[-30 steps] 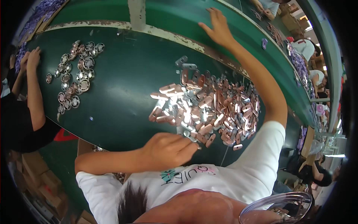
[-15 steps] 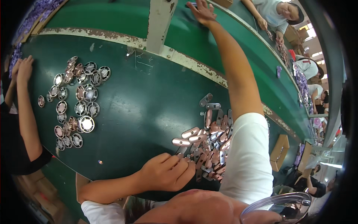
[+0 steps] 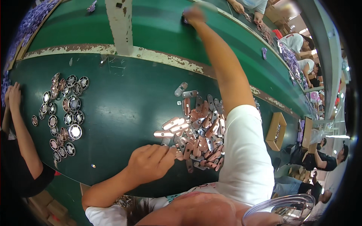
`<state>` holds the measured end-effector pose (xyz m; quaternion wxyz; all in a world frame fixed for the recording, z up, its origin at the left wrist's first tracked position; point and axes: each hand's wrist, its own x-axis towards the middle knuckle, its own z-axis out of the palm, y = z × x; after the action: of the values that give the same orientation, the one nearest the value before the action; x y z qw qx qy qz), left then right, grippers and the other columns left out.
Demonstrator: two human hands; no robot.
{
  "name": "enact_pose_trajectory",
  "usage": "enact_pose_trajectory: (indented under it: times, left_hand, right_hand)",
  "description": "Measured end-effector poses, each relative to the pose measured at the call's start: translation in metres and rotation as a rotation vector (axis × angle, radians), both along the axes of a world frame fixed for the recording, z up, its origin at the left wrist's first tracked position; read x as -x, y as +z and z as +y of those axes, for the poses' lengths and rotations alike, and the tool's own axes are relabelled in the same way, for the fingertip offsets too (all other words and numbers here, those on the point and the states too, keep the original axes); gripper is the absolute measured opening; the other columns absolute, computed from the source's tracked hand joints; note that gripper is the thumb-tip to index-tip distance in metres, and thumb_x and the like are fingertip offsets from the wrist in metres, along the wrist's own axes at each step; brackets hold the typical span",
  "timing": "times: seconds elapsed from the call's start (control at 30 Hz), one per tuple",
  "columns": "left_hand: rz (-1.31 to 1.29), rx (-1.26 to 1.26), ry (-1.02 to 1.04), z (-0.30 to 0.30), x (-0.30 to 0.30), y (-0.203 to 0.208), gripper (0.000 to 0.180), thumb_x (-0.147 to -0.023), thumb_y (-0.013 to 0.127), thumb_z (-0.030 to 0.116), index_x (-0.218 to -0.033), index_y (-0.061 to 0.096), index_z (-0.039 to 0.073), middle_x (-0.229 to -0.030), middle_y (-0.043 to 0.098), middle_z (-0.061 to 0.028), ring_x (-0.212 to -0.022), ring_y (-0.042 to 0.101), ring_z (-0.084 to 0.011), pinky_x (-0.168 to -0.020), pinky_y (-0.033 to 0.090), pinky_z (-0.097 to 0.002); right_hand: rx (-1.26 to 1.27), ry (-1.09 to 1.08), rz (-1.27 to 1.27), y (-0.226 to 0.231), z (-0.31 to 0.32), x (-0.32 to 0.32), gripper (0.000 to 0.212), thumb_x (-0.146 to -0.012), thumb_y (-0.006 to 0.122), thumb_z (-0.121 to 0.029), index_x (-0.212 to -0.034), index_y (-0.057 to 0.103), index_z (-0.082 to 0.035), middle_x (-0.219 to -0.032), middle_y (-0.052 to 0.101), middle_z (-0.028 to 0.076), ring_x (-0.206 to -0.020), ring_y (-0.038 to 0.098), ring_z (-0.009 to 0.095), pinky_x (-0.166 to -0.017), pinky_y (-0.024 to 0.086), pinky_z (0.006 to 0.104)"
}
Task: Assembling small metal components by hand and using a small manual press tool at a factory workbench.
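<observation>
**Evidently, the left hand (image 3: 151,162) and right hand (image 3: 194,15) were well apart**

The left hand was curled, its fingers drawn together, at the left fringe of a pile of oblong pieces (image 3: 203,143), coppery and silvery; whether it gripped one could not be told. The pile lay on the dark green workbench (image 3: 124,113), right of its middle and running toward the near edge. The right arm stretched across the far edge, and the right hand was over the green belt (image 3: 162,30), too blurred to tell whether its fingers were apart or closed. A small dark purplish thing (image 3: 184,19) showed just beside it.

Round, wheel-like metal pieces (image 3: 74,102) were spread toward the workbench's left end, and a tiny bead-like object (image 3: 93,165) lay near the near edge. Close to the left edge were a co-worker's hands (image 3: 13,96). A cardboard box (image 3: 273,145) with small pieces inside stood toward the right end.
</observation>
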<state>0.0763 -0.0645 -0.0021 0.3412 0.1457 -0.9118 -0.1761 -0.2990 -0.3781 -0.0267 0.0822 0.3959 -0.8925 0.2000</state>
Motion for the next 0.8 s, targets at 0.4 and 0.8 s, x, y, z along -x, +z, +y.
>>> enact_pose_trajectory:
  times: [0.4, 0.8]
  left_hand:
    - [0.2, -1.398, 0.09, -0.003, 0.005, 0.0, 0.02, -0.092, 0.055, 0.01, -0.102, 0.058, -0.006, -0.086, 0.066, -0.0124, -0.068, 0.064, -0.0138, -0.057, 0.053, -0.0215]
    - [0.003, -1.24, 0.177, 0.038, 0.041, 0.02, 0.021, -0.095, 0.052, 0.013, -0.107, 0.055, -0.003, -0.084, 0.063, -0.0095, -0.069, 0.062, -0.0108, -0.058, 0.05, -0.0179]
  right_hand:
    - [0.185, 0.533, -0.962, -0.008, 0.102, 0.077, 0.051, -0.067, 0.08, -0.008, -0.11, 0.056, 0.0, -0.092, 0.065, 0.014, -0.08, 0.066, 0.02, -0.066, 0.058, 0.0341]
    - [0.655, 0.733, -1.134, 0.084, 0.447, -0.021, 0.038, -0.077, 0.074, -0.005, -0.109, 0.054, 0.002, -0.097, 0.062, 0.01, -0.075, 0.064, 0.01, -0.061, 0.052, 0.0211]
